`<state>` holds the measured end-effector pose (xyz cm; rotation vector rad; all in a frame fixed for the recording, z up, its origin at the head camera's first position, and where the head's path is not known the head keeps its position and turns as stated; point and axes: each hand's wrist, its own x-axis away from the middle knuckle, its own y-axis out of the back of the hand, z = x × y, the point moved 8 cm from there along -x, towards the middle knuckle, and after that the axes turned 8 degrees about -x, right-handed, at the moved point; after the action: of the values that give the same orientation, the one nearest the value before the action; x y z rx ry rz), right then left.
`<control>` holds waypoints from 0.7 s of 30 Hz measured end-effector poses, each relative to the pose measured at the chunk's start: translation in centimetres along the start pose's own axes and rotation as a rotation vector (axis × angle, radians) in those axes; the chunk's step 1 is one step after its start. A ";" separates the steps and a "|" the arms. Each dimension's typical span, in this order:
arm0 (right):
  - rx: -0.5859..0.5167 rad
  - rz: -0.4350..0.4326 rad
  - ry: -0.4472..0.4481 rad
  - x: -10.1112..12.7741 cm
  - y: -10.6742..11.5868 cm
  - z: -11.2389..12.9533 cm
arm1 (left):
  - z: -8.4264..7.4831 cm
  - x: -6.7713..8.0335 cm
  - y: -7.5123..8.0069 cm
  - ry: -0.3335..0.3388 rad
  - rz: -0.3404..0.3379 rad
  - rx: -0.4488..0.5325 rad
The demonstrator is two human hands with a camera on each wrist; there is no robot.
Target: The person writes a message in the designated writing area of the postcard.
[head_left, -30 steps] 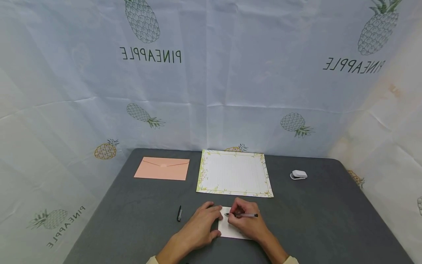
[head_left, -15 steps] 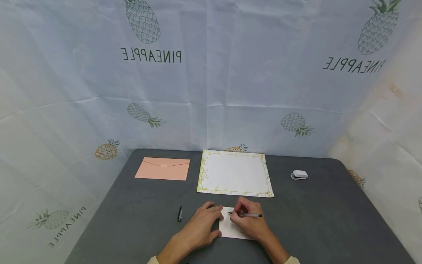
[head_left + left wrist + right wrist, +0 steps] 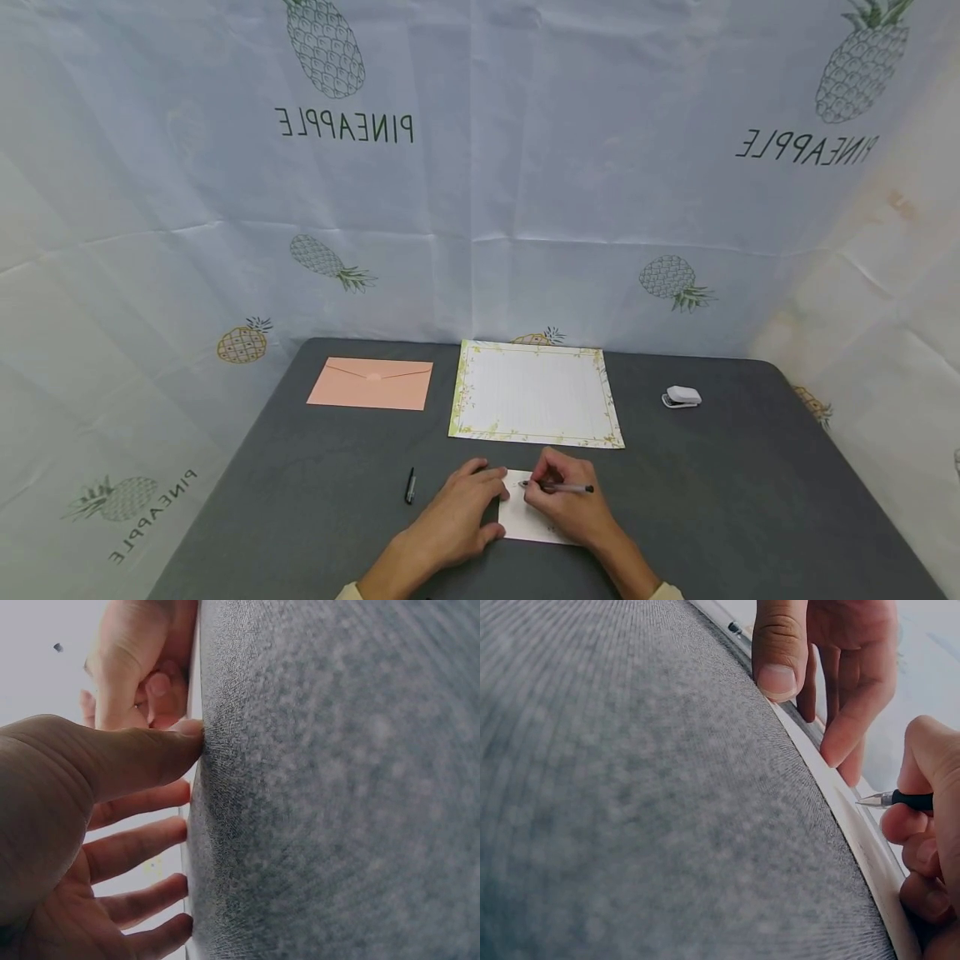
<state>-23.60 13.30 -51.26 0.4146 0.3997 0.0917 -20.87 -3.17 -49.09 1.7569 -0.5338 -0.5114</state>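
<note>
I have one pen, pinched in the curled fingers of my right hand, its tip at one small white sheet; whether it touches the paper I cannot tell. The sheet lies flat in front of me, bearing a few faint marks too small to read. My left hand grasps nothing — its fingers are spread, thumb and forefinger resting at the sheet's left side. There is one black cap left of that hand, one larger lined page with a floral border beyond the small sheet, and one white stapler well off to the right.

One container: a peach envelope at the far left, flap folded down, its inside hidden from me.

All of this rests on one dark grey table with rounded far corners. Behind and on both sides hangs pale, creased cloth, printed with pineapples — and the word PINEAPPLE, reading mirrored. Two cream sleeve cuffs show at the bottom edge.
</note>
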 end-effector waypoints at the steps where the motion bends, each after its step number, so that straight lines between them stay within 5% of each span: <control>1: 0.004 -0.001 0.003 0.0 0.0 0.0 | 0.0 0.0 0.0 0.000 0.000 0.000; 21: -0.037 0.008 0.037 0.0 -0.1 0.0 | 0.1 0.0 0.1 -0.006 0.017 0.012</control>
<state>-23.58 13.20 -51.30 0.3783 0.4325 0.1151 -20.89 -3.28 -49.01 1.7612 -0.5562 -0.5030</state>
